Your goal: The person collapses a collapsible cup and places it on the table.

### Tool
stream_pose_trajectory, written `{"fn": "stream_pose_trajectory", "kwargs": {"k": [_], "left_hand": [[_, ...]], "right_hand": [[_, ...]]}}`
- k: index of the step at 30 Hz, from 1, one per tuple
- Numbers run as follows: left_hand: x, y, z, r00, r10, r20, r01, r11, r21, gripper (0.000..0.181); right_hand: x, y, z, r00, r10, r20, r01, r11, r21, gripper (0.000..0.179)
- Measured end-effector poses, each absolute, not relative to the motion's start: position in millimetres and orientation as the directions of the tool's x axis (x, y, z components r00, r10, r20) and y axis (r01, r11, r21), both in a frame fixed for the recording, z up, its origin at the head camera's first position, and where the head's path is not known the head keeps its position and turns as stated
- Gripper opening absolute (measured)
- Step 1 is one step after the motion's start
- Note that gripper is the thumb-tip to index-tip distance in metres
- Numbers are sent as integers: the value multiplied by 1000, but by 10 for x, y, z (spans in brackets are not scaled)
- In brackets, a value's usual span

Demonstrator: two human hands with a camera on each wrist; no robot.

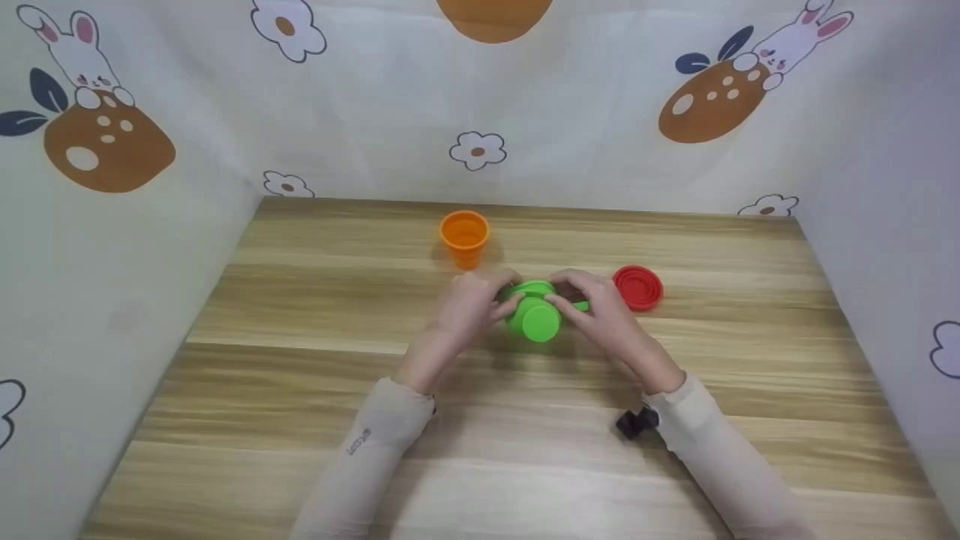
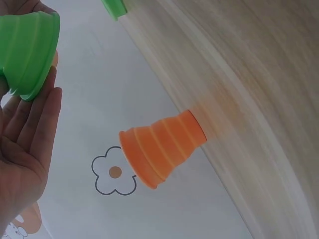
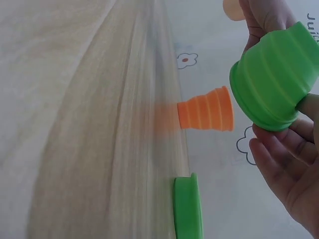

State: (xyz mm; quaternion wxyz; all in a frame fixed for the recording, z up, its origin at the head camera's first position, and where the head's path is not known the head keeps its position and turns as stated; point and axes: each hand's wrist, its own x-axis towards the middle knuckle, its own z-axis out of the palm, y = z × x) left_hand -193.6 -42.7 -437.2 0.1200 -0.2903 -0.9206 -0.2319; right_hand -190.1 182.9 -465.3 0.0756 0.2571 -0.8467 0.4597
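A ribbed green collapsible cup [image 1: 540,322] is held off the table between both hands, its round base facing the head camera and its wider rim turned away. My left hand [image 1: 469,304] grips its left side, thumb on the near wall and fingers toward the rim. From the other side my right hand [image 1: 600,307] pinches it, with fingers also at the rim in the right wrist view. The cup [image 3: 276,77] is drawn out to its stepped height there. Beneath the hands, a second, flat green piece [image 3: 188,206] lies on the table, mostly hidden by the right hand in the head view.
An orange collapsible cup [image 1: 465,238] stands upright and extended behind the left hand. To the right of the right hand lies a flattened red cup [image 1: 638,288]. Patterned cloth walls [image 1: 375,112] enclose the wooden table [image 1: 300,300] at the back and sides.
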Motion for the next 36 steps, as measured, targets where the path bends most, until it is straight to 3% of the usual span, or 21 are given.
{"fn": "stream_pose_trajectory", "kwargs": {"k": [7, 19, 24, 30, 36], "left_hand": [[-1935, -445, -4369, -805, 472, 358, 584, 735, 345, 18], [-1923, -442, -4370, -822, 487, 295, 569, 723, 393, 23], [-1913, -434, -4367, -795, 517, 316, 606, 676, 419, 22], [-1920, -446, -4407, -736, 526, 427, 677, 595, 434, 13], [-1931, -461, -4406, -735, 492, 467, 674, 602, 428, 12]], "right_hand": [[-1899, 1844, -4653, -863, -388, 322, -475, 408, -780, 27], [-1861, 1819, -4666, -838, -362, 409, -545, 503, -671, 22], [-1858, 1826, -4667, -818, -367, 444, -576, 527, -625, 20], [-1861, 1829, -4671, -839, -362, 406, -542, 487, -685, 22], [-1872, 1844, -4659, -865, -378, 330, -476, 409, -779, 33]]}}
